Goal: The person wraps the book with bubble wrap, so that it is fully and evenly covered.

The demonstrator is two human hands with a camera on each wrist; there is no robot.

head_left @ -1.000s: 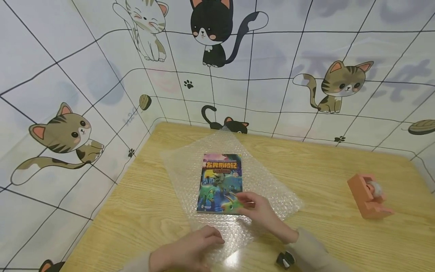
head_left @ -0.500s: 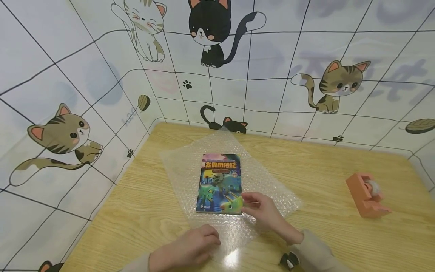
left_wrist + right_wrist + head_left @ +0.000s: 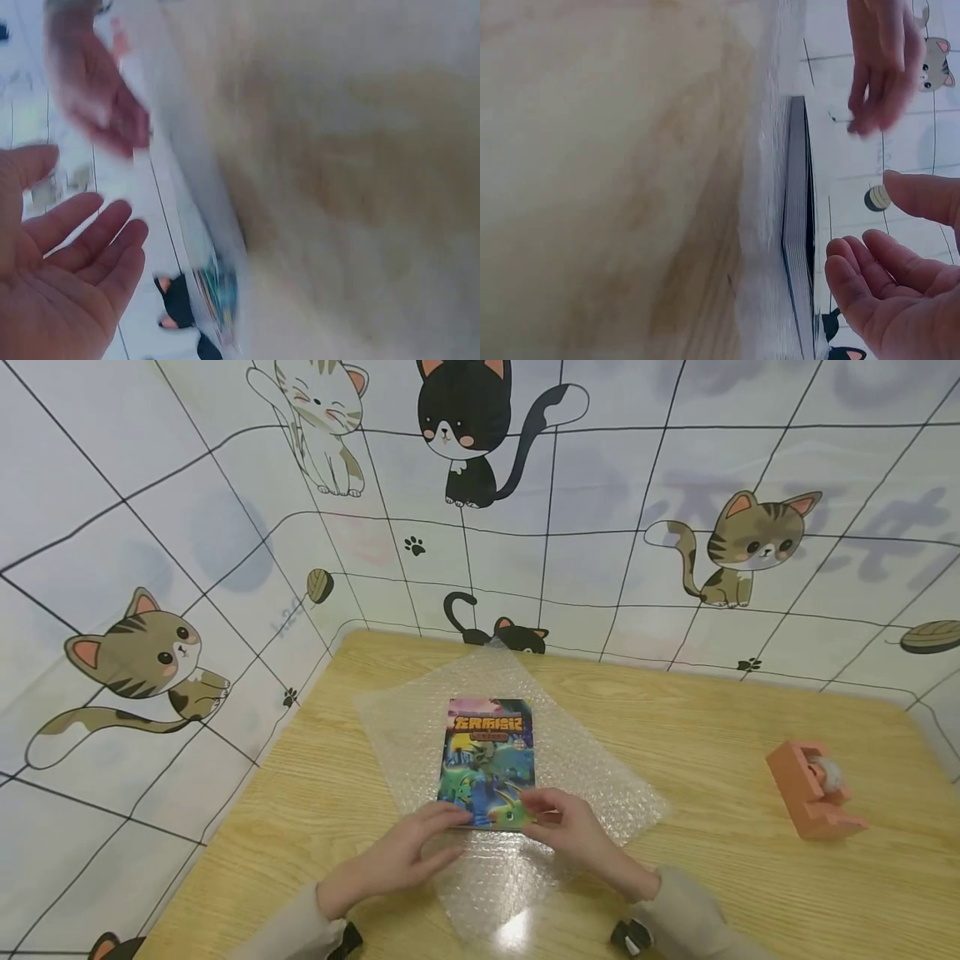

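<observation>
A colourful book (image 3: 486, 760) with green dinosaurs on its cover lies flat on a sheet of bubble wrap (image 3: 600, 785), set on the wooden table. My left hand (image 3: 397, 864) reaches to the book's near left corner, fingers extended and thumb apart; contact is not certain. At the near right corner is my right hand (image 3: 577, 831), its fingers loosely bent. In the right wrist view a gap shows between the thumb and fingers of the right hand (image 3: 907, 285), beside the book's page edges (image 3: 799, 202). The left wrist view shows the left hand (image 3: 67, 270) with nothing in its grasp.
An orange tape dispenser (image 3: 810, 793) stands on the right side of the table (image 3: 712, 760). Cat-patterned sheeting (image 3: 585, 568) encloses the back and left. Dark wrist devices show near both sleeves.
My left hand has moved forward from the wrap's near edge to the book's near left corner, its fingers straightening. The right hand has shifted only slightly; the book stays in place.
</observation>
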